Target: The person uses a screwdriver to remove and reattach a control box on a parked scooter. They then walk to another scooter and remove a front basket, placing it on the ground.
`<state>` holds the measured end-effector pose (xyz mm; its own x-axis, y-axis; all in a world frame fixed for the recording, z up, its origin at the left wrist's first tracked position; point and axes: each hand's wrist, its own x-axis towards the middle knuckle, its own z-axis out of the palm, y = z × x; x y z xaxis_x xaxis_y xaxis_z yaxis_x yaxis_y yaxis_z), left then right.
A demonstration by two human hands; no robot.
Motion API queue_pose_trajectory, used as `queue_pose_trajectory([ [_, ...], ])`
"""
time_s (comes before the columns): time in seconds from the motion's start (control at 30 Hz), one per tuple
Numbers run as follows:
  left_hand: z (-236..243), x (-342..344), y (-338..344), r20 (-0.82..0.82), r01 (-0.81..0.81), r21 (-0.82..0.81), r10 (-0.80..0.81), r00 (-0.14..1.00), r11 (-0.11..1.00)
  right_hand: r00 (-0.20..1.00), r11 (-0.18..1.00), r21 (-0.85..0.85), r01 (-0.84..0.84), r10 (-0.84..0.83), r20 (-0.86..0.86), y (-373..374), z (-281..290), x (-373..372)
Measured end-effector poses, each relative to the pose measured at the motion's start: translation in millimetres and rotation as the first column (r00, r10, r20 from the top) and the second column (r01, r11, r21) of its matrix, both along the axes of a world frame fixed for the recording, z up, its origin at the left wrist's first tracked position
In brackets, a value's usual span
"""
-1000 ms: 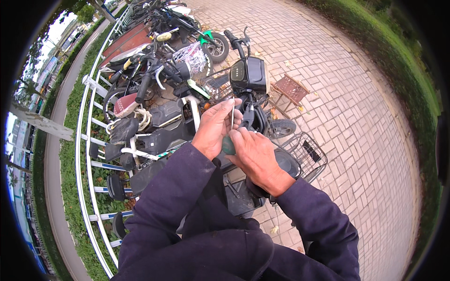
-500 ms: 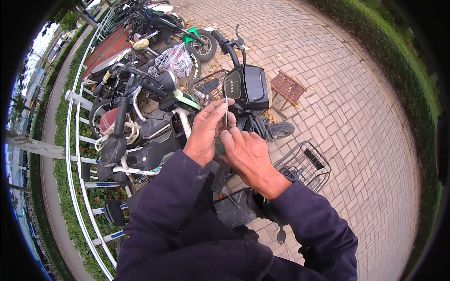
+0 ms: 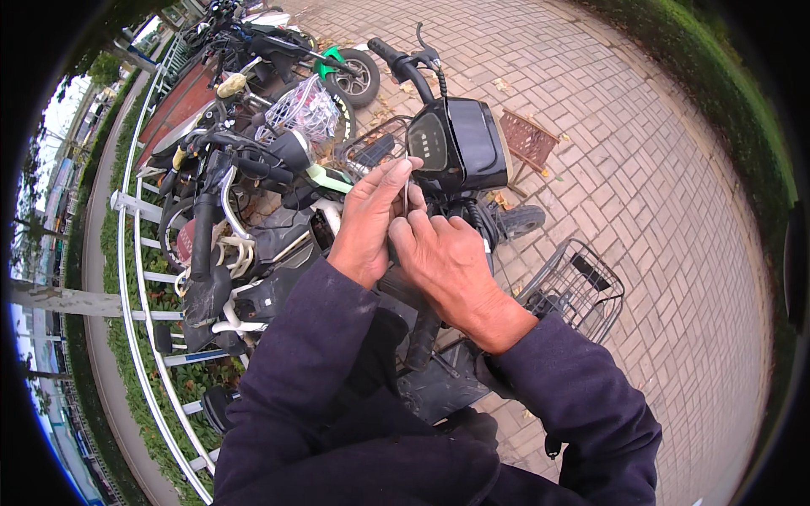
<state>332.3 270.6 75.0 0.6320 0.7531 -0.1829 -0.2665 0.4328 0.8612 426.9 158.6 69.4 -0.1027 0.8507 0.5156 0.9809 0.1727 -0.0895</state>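
My left hand (image 3: pixel 364 221) pinches a thin metal rod (image 3: pixel 407 187) between thumb and fingertips, holding it nearly upright. Just below and to the right, my right hand (image 3: pixel 447 263) is closed, its fingers curled around the rod's lower end. That lower end is hidden by the fingers, so the rod's exact kind does not show. Both hands are over an electric scooter, in front of its black head unit with a display (image 3: pixel 468 145).
Parked scooters and bicycles crowd the left, one with a wire basket (image 3: pixel 299 114), beside a white railing (image 3: pixel 126 278). A small brown folding stool (image 3: pixel 529 139) stands on the paving beyond the scooter. Another wire basket (image 3: pixel 582 291) is at right, with a hedge (image 3: pixel 717 93) farther off.
The surroundings have shifted in the picture as my view turned slightly. Both hands keep their hold on the rod and stay close together, with only small finger movement.
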Motion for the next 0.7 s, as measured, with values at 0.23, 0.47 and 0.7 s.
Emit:
queue_pose_trajectory([
  [0.23,-17.0,9.5,14.3,-0.062,0.073,0.021,-0.071,0.996,0.997,0.995,0.997,-0.056,0.053,-0.057,-0.076,7.3,-8.5,-1.2],
  [0.47,-21.9,13.7,32.9,-0.04,0.123,0.027,-0.121,0.992,0.992,0.992,0.988,-0.114,0.104,-0.111,-0.061,22.5,-10.5,0.9],
  [0.7,-38.3,17.9,53.5,0.04,0.137,0.002,-0.137,0.99,0.991,0.989,0.984,-0.109,0.14,-0.133,0.065,41.9,-14.5,-0.2],
])
